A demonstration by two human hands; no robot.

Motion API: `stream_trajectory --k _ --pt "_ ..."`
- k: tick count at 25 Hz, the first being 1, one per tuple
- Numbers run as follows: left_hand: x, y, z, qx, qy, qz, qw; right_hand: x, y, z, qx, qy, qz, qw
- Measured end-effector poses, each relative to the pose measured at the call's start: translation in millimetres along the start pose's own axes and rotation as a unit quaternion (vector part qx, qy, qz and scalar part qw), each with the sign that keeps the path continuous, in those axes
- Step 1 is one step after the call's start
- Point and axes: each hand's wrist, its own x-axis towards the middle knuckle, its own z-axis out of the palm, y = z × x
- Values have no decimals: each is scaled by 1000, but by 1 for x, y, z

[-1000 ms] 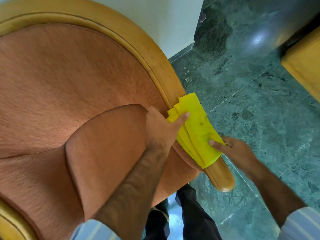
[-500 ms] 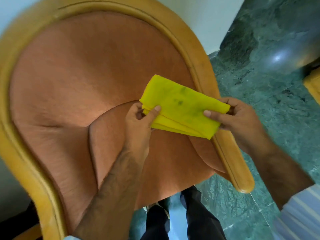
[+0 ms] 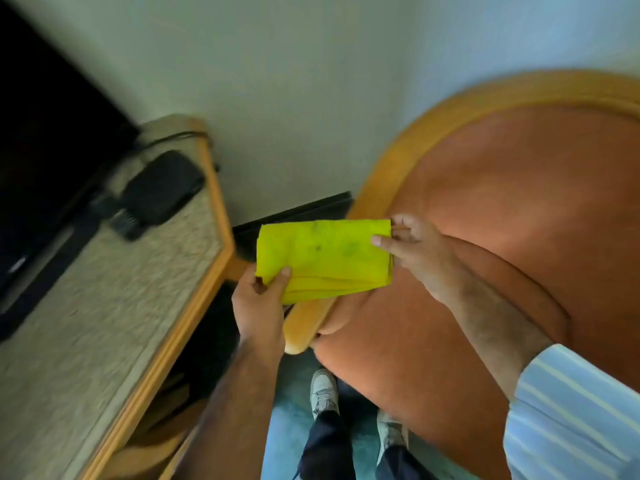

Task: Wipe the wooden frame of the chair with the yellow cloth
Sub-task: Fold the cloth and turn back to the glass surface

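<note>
A folded yellow cloth with dark stains is held flat between both hands, just above the chair's left wooden arm. My left hand pinches its lower left corner. My right hand pinches its right edge. The chair has a light wooden frame curving around an orange upholstered back and seat. The rounded end of the left arm shows below the cloth. The view is blurred by motion.
A wood-edged table with a speckled top stands close on the left, carrying a black device and a dark screen. A pale wall is behind. My shoes stand on the green floor between table and chair.
The view has swung left, from the chair's right arm to its left arm. The cloth came off the right arm and is now spread flat between both hands.
</note>
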Motion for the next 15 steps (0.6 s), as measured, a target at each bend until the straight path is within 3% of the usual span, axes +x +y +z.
stream_trajectory --k 6,11,15 --pt "-48 -61 -191 -44 223 -56 972 -16 45 181 -101 -163 21 981" --pt "-119 -166 -308 -101 411 -147 894 -73 159 304 -214 -310 59 924" --pt "-154 -250 -361 -110 487 -214 839 -98 260 363 -303 -383 77 869"
